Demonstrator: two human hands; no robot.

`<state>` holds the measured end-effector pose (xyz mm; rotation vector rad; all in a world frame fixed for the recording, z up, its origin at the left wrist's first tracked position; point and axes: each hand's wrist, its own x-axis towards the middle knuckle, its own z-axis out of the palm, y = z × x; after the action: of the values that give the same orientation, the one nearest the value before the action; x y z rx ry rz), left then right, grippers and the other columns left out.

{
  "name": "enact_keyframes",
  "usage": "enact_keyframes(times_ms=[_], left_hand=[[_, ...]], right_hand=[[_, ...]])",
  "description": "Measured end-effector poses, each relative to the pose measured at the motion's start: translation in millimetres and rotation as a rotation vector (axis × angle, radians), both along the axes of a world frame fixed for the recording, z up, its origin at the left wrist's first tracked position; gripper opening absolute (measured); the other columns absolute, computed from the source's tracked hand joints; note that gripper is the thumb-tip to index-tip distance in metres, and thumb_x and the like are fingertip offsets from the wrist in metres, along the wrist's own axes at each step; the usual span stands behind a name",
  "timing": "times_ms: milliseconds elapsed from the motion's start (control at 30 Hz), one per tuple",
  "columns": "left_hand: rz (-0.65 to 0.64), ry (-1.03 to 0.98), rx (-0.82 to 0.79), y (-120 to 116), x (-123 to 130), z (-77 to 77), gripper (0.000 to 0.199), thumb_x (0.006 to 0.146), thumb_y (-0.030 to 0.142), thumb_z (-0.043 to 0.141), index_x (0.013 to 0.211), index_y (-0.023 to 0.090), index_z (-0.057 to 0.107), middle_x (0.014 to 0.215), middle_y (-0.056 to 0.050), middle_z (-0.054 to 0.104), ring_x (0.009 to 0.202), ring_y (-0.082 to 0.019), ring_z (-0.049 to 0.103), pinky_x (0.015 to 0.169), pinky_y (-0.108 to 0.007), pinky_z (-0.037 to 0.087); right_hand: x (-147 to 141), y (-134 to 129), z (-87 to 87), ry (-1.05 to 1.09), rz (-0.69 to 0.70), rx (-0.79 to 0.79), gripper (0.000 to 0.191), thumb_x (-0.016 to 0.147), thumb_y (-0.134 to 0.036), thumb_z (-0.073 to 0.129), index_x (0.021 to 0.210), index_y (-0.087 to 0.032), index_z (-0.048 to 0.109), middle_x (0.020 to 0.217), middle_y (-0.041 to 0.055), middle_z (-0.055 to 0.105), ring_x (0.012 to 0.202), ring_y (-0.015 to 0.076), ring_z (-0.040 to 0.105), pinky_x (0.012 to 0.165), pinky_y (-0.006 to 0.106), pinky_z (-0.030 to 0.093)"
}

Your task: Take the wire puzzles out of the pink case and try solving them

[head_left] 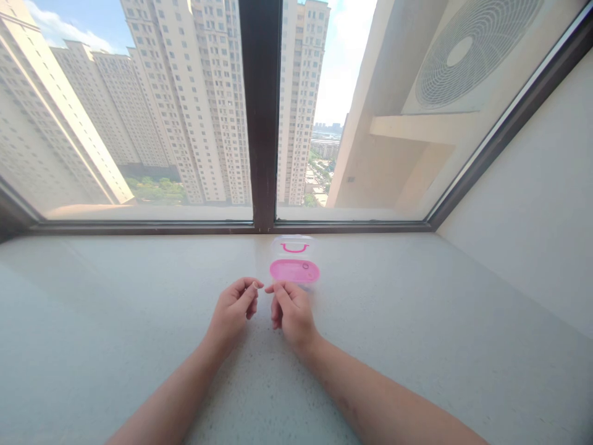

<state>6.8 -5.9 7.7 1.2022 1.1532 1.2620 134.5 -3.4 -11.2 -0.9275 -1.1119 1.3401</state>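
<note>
We hold our left hand (237, 301) and right hand (293, 310) nearly together, thumbs pinched toward forefingers; whether they grip anything, we cannot tell. The pink oval container (286, 271) sits just beyond our right hand.

One camera, worn on the person's head, gives the only view — it looks forward and down from the near side, above a pale sill (120, 334). It sits close enough for the left forearm (173, 386) and right forearm (380, 392) to run in from the near edge, yet takes in a wide sweep: the left hand (236, 301) and right hand (295, 312) look small around the middle. It faces a window frame (264, 123) across the far side, seeing towers (194, 93) beyond and, right, a wall (532, 210).
</note>
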Motion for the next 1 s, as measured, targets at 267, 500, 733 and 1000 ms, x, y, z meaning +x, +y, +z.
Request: enact_keyframes(times_ms=[267, 500, 733, 1000], left_hand=[[0.016, 0.013, 0.003, -0.8, 1.2, 1.7, 0.026, 0.081, 0.04, 0.056, 0.084, 0.015, 0.057, 0.05, 0.006, 0.045, 0.045, -0.007, 0.037, 0.044, -0.019, 0.029], [0.026, 0.042, 0.007, -1.2, 1.6, 3.4, 0.026, 0.081, 0.041, 0.056, 0.081, 0.015, 0.057, 0.051, 0.006, 0.045, 0.046, -0.007, 0.038, 0.045, -0.019, 0.029], [0.027, 0.045, 0.012, -1.5, 1.4, 2.7, 0.026, 0.081, 0.041, 0.056, 0.081, 0.016, 0.056, 0.05, 0.006, 0.045, 0.046, -0.007, 0.037, 0.045, -0.019, 0.029], [0.056, 0.108, 0.089, -1.9, 0.9, 1.6, 0.022, 0.081, 0.038, 0.058, 0.081, 0.017, 0.057, 0.05, 0.007, 0.044, 0.045, -0.007, 0.039, 0.045, -0.019, 0.03]], right_hand=[[0.9, -0.6, -1.7, 0.037, 0.008, 0.003, 0.031, 0.088, -0.041, 0.045, 0.079, -0.014, 0.057, 0.043, -0.0063, 0.048, 0.029, 0.0058, 0.039, 0.029, 0.015, 0.029], [1.4, -0.7, -1.3, 0.053, 0.0, 0.008, 0.031, 0.088, -0.042, 0.045, 0.079, -0.014, 0.056, 0.043, -0.0063, 0.048, 0.029, 0.0059, 0.039, 0.029, 0.016, 0.029], [1.5, -0.7, -0.6, 0.057, -0.005, 0.01, 0.031, 0.088, -0.042, 0.044, 0.08, -0.015, 0.056, 0.043, -0.0062, 0.048, 0.029, 0.0059, 0.039, 0.029, 0.016, 0.029], [1.6, -2.6, 1.8, 0.046, 0.002, 0.027, 0.03, 0.089, -0.042, 0.043, 0.081, -0.015, 0.055, 0.044, -0.0065, 0.048, 0.03, 0.006, 0.039, 0.029, 0.016, 0.03]])
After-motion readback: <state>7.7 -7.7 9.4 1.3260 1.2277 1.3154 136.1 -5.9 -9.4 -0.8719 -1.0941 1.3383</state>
